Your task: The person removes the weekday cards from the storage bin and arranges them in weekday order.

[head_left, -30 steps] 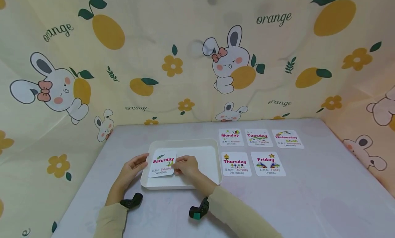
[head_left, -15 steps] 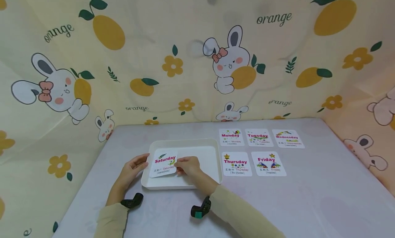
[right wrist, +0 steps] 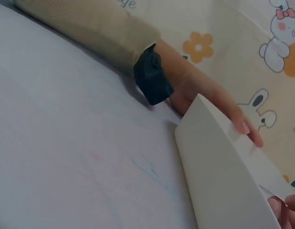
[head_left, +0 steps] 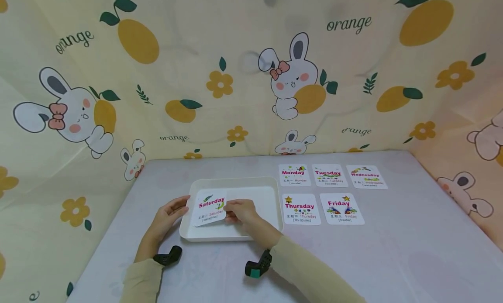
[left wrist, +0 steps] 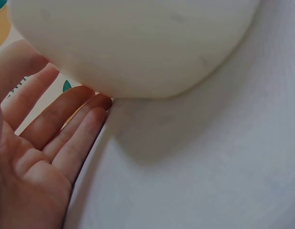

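In the head view a white tray [head_left: 265,210] stands on the left half of the table. A square white card printed "Saturday" [head_left: 207,209] is in its left part, its near edge tilted up off the tray floor. My right hand [head_left: 244,214] pinches this card by its right edge between thumb and fingers. At the tray's left side, my left hand [head_left: 169,215] touches the rim with its fingertips. The left wrist view has those fingers [left wrist: 73,152] loosely extended against the tray's outer wall [left wrist: 138,52]. Only part of the right hand [right wrist: 288,212] enters the right wrist view.
Right of the tray lie cards in two rows: Monday [head_left: 294,175], Tuesday [head_left: 329,176] and Wednesday [head_left: 366,177] behind, Thursday [head_left: 301,209] and Friday [head_left: 341,209] in front. A patterned curtain [head_left: 243,45] rises behind the table's far edge [head_left: 235,159].
My right hand has drawn slightly to the right, and the Saturday card has shifted a little right with it, its near edge tilting up more. The left hand and the tray hold still.
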`<state>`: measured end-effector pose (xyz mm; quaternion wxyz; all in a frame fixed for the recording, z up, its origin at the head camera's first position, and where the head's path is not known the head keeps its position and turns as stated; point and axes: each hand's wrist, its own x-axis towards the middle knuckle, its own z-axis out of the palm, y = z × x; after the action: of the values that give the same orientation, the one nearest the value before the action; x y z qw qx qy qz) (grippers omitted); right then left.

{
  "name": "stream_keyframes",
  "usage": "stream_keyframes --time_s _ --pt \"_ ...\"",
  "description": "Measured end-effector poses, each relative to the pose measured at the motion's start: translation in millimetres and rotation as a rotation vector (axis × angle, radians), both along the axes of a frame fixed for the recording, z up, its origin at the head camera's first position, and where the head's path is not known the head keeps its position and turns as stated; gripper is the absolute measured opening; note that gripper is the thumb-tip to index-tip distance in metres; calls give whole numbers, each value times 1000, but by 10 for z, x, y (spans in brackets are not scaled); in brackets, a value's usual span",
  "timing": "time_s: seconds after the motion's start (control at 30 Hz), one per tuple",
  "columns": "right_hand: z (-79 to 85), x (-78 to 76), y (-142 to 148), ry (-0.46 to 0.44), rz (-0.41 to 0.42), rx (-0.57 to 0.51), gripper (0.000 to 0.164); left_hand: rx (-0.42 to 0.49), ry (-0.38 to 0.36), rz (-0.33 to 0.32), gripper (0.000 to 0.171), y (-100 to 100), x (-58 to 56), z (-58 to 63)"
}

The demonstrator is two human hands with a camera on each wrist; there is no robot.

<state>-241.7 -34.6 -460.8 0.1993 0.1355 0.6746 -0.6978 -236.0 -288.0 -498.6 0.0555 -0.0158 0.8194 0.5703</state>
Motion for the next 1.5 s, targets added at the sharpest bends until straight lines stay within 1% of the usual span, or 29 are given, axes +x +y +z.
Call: stream_keyframes --time_s 0.37,0.5,0.63,0.7,0.83,0.93,1.17,1.37,1.5 --pt "53 -11 65 -88 -2 -103 28 2 13 -9 56 -2 -10 10" --pt "79 10 98 -116 -12 -172 30 3 2 -1 58 6 -10 15" --pt "92 32 146 -123 -25 -229 30 6 -2 11 59 13 -6 20" --pt "101 37 174 -126 -31 -249 31 -2 7 6 58 15 -1 23" --pt "133 37 234 -128 -32 -287 32 -10 2 3 58 18 4 29" --pt "156 33 271 -118 -22 -299 32 -10 -13 2 59 16 9 30" --pt "214 36 367 -83 11 -261 30 18 13 -11 58 -1 5 17" --pt "280 62 464 -65 22 -254 31 11 -1 -3 58 12 0 12" --pt "340 75 540 -46 39 -250 32 -2 12 -6 56 9 12 23"
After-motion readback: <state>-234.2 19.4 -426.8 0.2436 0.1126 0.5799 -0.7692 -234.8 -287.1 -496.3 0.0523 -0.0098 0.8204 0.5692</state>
